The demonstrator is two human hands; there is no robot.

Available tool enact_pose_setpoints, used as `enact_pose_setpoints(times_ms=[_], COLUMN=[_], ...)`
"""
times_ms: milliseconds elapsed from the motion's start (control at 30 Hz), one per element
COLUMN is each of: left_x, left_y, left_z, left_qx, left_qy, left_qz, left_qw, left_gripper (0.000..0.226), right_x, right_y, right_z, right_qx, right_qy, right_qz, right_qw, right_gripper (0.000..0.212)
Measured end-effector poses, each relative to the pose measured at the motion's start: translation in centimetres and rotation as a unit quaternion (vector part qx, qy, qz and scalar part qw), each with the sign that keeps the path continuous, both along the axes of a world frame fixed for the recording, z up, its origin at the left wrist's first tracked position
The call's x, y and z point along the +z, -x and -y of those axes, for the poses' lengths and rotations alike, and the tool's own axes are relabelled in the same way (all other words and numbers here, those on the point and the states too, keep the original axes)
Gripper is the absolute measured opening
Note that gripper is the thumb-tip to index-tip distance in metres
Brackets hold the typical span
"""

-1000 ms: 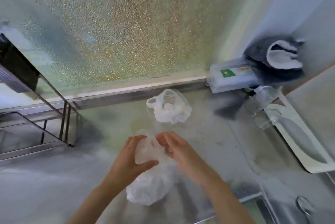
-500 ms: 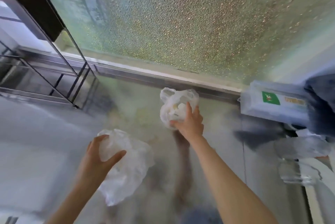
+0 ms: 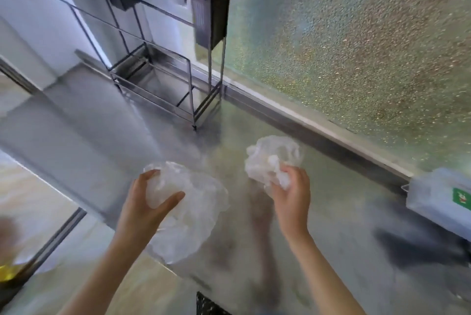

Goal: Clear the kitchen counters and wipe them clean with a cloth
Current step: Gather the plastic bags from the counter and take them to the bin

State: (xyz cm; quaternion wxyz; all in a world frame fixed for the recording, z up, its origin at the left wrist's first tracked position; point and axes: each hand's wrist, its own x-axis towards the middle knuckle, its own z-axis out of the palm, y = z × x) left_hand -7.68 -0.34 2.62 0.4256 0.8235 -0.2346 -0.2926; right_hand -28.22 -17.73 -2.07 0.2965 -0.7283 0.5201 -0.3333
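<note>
My left hand point(image 3: 146, 205) grips a large crumpled clear plastic bag point(image 3: 193, 217), held above the steel counter point(image 3: 331, 212). A smaller scrunched clear plastic bag point(image 3: 270, 161) is clasped in my right hand point(image 3: 290, 192), lifted a little off the counter near the window ledge. Both bags hang free of the surface and apart from each other.
A metal wire rack point(image 3: 165, 85) stands on the counter at the back left, against the frosted window point(image 3: 356, 34). At the right edge lies a clear plastic box with a green label point(image 3: 441, 200). The counter's front edge runs along the lower left.
My right hand closed on the small bag by the ledge and lifted it toward me. The left hand kept the large bag. The view swung left toward the rack.
</note>
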Motion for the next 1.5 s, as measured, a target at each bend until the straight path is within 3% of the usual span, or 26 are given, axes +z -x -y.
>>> enact_pose_setpoints(times_ms=[133,267,367,533,800,967,1300,1500], left_x=[1.4,2.0,1.7,-0.7,-3.8,-6.1,-17.1,-27.0], left_y=[-3.1,-5.5,-6.6,-6.0,-3.5,-3.9,-9.5,-13.0], left_z=[-7.7,-17.9,-26.6,-39.7,-55.0,-58.8,-63.8,-66.8], left_qx=[0.103,0.227,0.310,0.415,0.595,0.683,0.814,0.852], left_qy=[0.024,0.033,0.037,0.007,-0.023,-0.020,-0.032,0.017], left_qz=[0.023,0.027,0.017,-0.026,-0.062,-0.078,-0.109,-0.123], left_qw=[0.994,0.973,0.950,0.910,0.801,0.726,0.570,0.508], left_gripper=[0.053,0.053,0.057,0.069,0.061,0.054,0.067,0.058], right_x=[1.9,2.9,2.7,1.3,-2.1,-4.5,-15.8,-28.0], right_y=[-5.9,-11.8,-15.8,-20.4,-27.3,-32.6,-44.1,-49.2], right_z=[-7.6,-16.1,-22.8,-33.5,-48.9,-54.8,-63.9,-71.2], right_qx=[0.100,0.208,0.282,0.406,0.587,0.674,0.785,0.796], right_qy=[-0.001,-0.032,-0.053,-0.130,-0.172,-0.172,-0.124,-0.110], right_qz=[0.104,0.114,0.105,0.091,-0.021,-0.104,-0.237,-0.268], right_qw=[0.990,0.971,0.952,0.900,0.791,0.711,0.559,0.531], right_gripper=[0.023,0.020,0.029,0.021,0.019,0.019,0.023,0.023])
